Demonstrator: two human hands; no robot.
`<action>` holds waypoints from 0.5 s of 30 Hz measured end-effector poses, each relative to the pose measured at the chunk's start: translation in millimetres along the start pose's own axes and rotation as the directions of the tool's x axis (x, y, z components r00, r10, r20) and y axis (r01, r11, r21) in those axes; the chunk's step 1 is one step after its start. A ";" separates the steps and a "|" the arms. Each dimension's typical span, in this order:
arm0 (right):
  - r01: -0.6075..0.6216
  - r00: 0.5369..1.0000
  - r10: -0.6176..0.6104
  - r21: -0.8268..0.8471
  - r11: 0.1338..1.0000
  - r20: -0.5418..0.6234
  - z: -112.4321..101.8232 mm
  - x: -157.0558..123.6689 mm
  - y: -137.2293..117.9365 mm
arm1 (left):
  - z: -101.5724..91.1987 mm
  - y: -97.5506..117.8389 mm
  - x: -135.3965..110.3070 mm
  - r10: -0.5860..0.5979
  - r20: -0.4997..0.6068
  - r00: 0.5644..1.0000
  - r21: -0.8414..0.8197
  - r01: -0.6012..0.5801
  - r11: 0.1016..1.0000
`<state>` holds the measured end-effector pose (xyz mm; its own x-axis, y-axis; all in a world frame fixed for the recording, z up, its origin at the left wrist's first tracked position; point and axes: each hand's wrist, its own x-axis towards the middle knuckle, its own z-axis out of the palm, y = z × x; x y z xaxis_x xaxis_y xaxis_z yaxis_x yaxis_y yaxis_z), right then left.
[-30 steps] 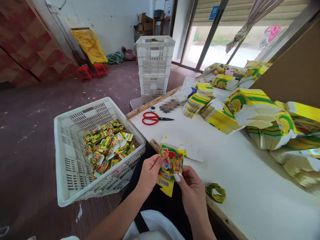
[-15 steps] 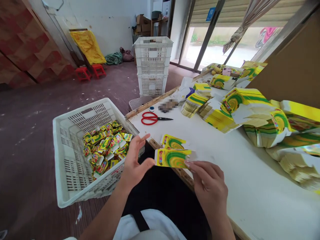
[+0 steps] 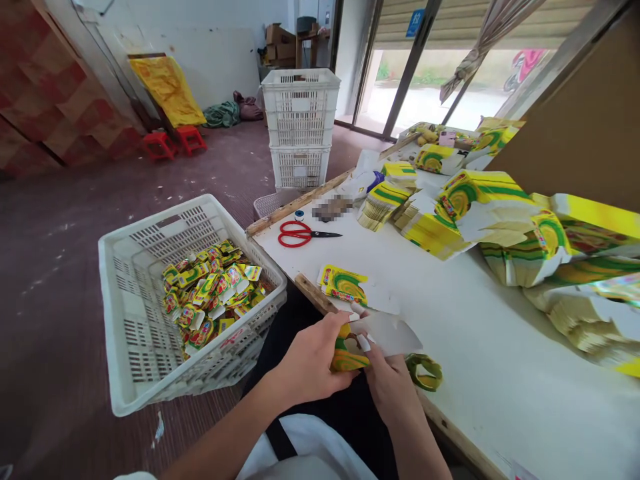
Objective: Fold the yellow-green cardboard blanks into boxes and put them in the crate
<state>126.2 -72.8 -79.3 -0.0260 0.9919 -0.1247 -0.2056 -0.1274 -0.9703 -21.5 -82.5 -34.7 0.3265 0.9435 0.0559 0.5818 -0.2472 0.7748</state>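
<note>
Between my two hands is a small yellow and green cardboard box (image 3: 349,361), its white inner flap turned up to the right. My left hand (image 3: 313,357) grips its left side, fingers wrapped round it. My right hand (image 3: 390,383) pinches the box at the white flap, thumb on top. Just right of that hand shows a green and yellow ring-shaped thing (image 3: 424,372); whether the hand touches it I cannot tell. Another flat box (image 3: 344,285) lies on the white table (image 3: 480,393) beyond my hands.
Left of the table stands a white crate (image 3: 143,373) with many small boxes inside. Red-handled scissors (image 3: 300,234) and a small spool (image 3: 299,215) lie near the table edge. Stacks of flat cartons (image 3: 435,230) fill the right. Stacked white crates (image 3: 300,127) stand behind.
My left hand was open beside the flat box; it has moved right and closed on it. The box is now bent, with its white inside showing. The ring-shaped thing has come into view.
</note>
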 end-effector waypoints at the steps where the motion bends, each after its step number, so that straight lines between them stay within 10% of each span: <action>1: -0.046 0.999 0.045 0.035 0.998 0.024 1.0 1.6 2.8 | 1.6 -0.6 -0.5 0.027 -0.013 1.000 0.013 -0.027 1.000; 4: -0.049 0.997 0.047 0.019 0.999 0.068 2.9 2.8 5.9 | 1.7 -2.7 0.6 0.053 -0.037 0.998 0.038 -0.051 0.998; 10: 0.403 0.905 -0.282 -0.428 0.809 0.319 1.9 -7.0 -4.3 | 7.6 -12.6 7.2 -0.045 0.069 0.997 -0.050 0.049 0.998; 15: 0.539 0.842 -0.438 -0.511 0.670 0.313 -4.2 -2.2 -4.2 | 12.0 -16.6 6.9 -0.060 -0.121 0.991 -0.033 0.057 0.998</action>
<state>131.2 -74.4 -75.8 -0.2384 0.8915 0.3853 0.3485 0.4489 -0.8229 -19.9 -74.5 -54.8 0.1984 0.9765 0.0847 0.5745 -0.1859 0.7971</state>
